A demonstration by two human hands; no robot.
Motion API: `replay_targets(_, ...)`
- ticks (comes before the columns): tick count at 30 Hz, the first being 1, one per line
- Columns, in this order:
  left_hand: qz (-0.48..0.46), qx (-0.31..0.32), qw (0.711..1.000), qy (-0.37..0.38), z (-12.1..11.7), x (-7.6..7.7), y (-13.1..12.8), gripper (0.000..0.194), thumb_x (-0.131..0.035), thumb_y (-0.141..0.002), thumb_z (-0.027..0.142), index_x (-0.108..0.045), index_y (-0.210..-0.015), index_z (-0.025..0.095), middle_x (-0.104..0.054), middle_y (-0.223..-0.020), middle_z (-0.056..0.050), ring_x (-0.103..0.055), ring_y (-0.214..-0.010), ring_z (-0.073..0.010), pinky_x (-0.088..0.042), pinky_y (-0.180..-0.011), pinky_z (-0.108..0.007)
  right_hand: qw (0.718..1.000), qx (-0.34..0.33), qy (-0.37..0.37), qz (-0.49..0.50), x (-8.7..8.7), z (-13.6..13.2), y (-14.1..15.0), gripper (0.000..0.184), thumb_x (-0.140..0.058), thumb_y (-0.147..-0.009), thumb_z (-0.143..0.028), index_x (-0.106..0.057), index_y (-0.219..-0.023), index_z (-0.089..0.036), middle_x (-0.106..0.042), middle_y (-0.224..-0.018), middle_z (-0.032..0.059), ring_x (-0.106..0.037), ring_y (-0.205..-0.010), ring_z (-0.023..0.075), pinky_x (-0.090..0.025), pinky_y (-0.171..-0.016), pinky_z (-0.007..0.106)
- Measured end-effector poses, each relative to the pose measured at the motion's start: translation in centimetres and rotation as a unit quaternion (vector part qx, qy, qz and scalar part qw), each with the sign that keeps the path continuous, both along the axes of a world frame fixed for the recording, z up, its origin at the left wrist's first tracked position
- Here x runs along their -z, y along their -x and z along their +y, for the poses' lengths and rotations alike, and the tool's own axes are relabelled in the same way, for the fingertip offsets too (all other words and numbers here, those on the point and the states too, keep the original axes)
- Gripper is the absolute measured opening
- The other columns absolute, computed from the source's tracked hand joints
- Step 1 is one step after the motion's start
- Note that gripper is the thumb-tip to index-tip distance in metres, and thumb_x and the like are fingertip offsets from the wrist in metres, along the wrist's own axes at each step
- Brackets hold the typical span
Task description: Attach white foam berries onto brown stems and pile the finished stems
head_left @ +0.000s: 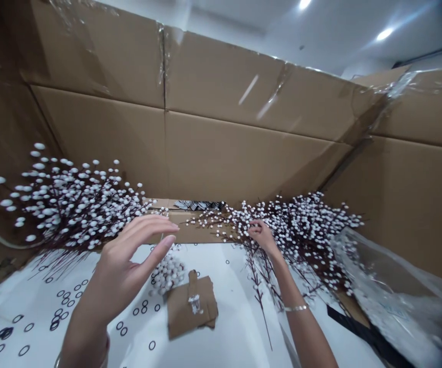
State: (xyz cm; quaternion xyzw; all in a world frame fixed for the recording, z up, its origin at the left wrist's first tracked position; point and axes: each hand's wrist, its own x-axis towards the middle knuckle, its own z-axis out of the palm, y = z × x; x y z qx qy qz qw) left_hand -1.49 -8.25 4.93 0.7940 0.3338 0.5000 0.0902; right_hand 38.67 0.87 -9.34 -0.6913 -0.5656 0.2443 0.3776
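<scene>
White covering (240,327) spreads over the work surface, dotted toward the left with small dark rings (144,306); a cardboard scrap (178,319) lies near the middle. Tall cardboard walls (251,153) enclose the back and sides, below ceiling lights (384,34). White-berried twigs lie in a left bundle (75,204) and a right bundle (301,220), against the back. A striped item (200,205) at the back is hard to make out; a clear plastic bag (405,306) is cut off at right. The left hand (123,273), thumb and fingers spread apart, grips nothing visible and partly hides a berry cluster (169,271). The right hand (262,237) reaches forward into the right bundle, fingers curled; whether they grip a twig cannot be told.
</scene>
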Motion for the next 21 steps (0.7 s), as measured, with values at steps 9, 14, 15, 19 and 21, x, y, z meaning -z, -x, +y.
replay_targets(9,0.062,0.029,0.994,0.084,-0.8,1.2,-1.0,0.019,-0.051,-0.097,0.036,-0.066,-0.101,0.023,-0.066,-0.110,-0.005,-0.058,-0.109,-0.0212,-0.047,-0.095,-0.039,0.980,-0.144,0.031,0.136,-3.2,-0.8,-2.4,0.062,-0.065,-0.066,-0.037,-0.047,-0.123,-0.019,-0.060,-0.085,-0.0010,-0.040,-0.050,0.0051,-0.036,-0.049,0.020)
replay_targets(14,0.102,0.054,0.987,0.114,-2.1,1.8,-1.3,0.020,-0.050,-0.097,0.037,-0.065,-0.100,0.025,-0.066,-0.109,-0.003,-0.058,-0.108,-0.0200,-0.046,-0.095,-0.039,0.977,-0.171,0.044,0.123,-3.3,-0.1,-2.0,0.058,-0.065,-0.066,-0.031,-0.044,-0.119,-0.019,-0.060,-0.080,-0.0046,-0.039,-0.046,0.0039,-0.032,-0.044,0.018)
replay_targets(15,0.110,0.062,0.985,0.122,-2.4,2.0,-1.3,0.020,-0.049,-0.098,0.038,-0.065,-0.100,0.024,-0.066,-0.109,-0.003,-0.058,-0.108,-0.0202,-0.046,-0.095,-0.040,0.977,-0.174,0.052,0.115,-3.3,-0.1,-2.0,0.056,-0.065,-0.066,-0.029,-0.045,-0.117,-0.018,-0.060,-0.078,-0.0048,-0.039,-0.045,0.0039,-0.031,-0.043,0.018)
replay_targets(19,0.149,0.079,0.975,0.148,-3.5,2.8,-0.6,0.022,-0.047,-0.098,0.039,-0.063,-0.104,0.025,-0.064,-0.111,-0.004,-0.057,-0.110,-0.0207,-0.045,-0.096,-0.040,0.979,-0.173,0.085,0.073,-3.4,-0.3,-2.0,0.051,-0.063,-0.068,-0.022,-0.045,-0.115,-0.016,-0.063,-0.076,-0.0037,-0.039,-0.042,0.0038,-0.031,-0.042,0.017)
replay_targets(21,0.169,0.078,0.971,0.148,-3.8,3.1,0.1,0.022,-0.047,-0.098,0.039,-0.063,-0.105,0.025,-0.064,-0.113,-0.004,-0.056,-0.111,-0.0210,-0.045,-0.096,-0.040,0.979,-0.171,0.100,0.048,-3.3,-0.6,-1.8,0.050,-0.062,-0.071,-0.019,-0.046,-0.117,-0.015,-0.067,-0.079,-0.0010,-0.045,-0.042,0.0049,-0.033,-0.043,0.018)
